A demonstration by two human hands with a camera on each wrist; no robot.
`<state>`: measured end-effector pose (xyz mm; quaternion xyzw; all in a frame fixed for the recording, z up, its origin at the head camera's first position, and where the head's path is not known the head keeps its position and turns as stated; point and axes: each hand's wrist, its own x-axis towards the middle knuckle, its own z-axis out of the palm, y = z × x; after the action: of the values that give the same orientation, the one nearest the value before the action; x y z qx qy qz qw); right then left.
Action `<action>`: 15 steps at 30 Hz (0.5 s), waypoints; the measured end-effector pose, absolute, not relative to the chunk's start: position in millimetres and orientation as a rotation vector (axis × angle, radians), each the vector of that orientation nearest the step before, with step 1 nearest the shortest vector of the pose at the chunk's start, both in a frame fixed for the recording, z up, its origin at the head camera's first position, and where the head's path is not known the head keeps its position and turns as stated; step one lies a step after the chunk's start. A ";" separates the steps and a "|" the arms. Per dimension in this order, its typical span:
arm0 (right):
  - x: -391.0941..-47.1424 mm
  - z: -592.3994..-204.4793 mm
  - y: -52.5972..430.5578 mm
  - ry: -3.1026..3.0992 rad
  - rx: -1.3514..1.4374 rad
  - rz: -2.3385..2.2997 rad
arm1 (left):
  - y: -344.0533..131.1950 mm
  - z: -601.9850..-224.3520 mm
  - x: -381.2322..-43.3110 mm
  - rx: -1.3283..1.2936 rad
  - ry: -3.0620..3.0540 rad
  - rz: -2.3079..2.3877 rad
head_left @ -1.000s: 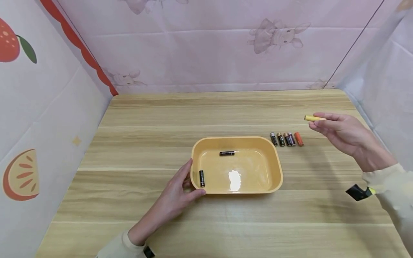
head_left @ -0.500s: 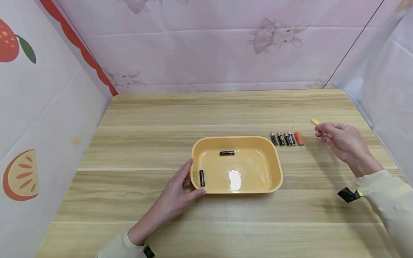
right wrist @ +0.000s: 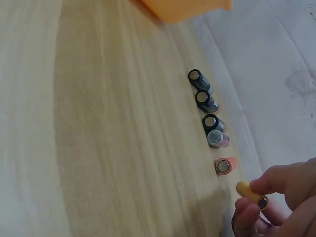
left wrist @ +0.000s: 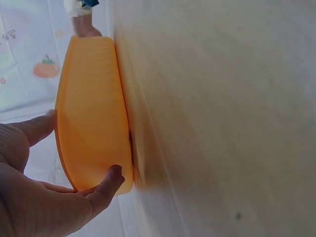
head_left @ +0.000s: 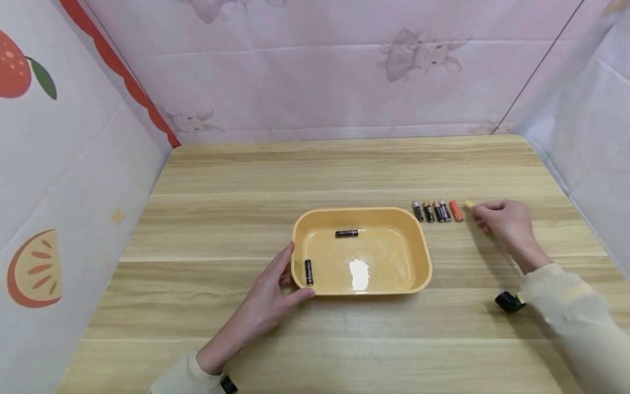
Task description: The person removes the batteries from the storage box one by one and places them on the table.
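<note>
My right hand (head_left: pixel 507 224) pinches a yellow battery (right wrist: pixel 250 194) between thumb and fingers, just right of an orange battery (head_left: pixel 456 211). Left of the orange one, several dark batteries (head_left: pixel 429 212) lie side by side in a row on the table. The left hand (head_left: pixel 270 293) grips the near left corner of a yellow plastic basin (head_left: pixel 423 257), its thumb along the front and its fingers on the left side. Inside the basin, a black battery (head_left: pixel 346 233) lies crosswise near the back wall, and another black battery (head_left: pixel 308 272) lies lengthwise by the left wall.
The wood-grain table (head_left: pixel 221 219) is bordered by a pink rabbit-print cloth (head_left: pixel 315 82) at the back. A white cloth with fruit prints (head_left: pixel 34 191) hangs at the left, and a pale cloth (head_left: pixel 595 126) at the right.
The right hand has moved left and toward me with the yellow battery, down beside the orange one, turning the battery on the way. The left hand and basin have stayed in place.
</note>
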<state>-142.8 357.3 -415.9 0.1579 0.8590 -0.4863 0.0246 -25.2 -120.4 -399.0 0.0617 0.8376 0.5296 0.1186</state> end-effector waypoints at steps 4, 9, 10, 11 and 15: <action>-142.6 -418.0 356.0 2.786 0.485 -1.211 | -119.9 -399.4 -25.2 0.177 2.453 1.546; -143.6 -417.0 354.1 2.846 0.417 -1.066 | -119.8 -399.7 -25.4 0.175 2.458 1.545; -144.0 -416.8 354.2 2.850 0.400 -1.048 | -119.8 -399.8 -25.4 0.174 2.458 1.544; -144.6 -416.9 354.4 2.851 0.385 -1.036 | -119.9 -400.0 -25.3 0.173 2.460 1.541; -147.3 -418.7 356.6 2.863 0.322 -0.980 | -119.5 -400.1 -25.2 0.168 2.458 1.538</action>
<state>-147.3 356.6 -418.7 0.1058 0.9396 -0.3217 0.0489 -25.2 -119.5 -400.1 0.0575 0.8404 0.5258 0.1181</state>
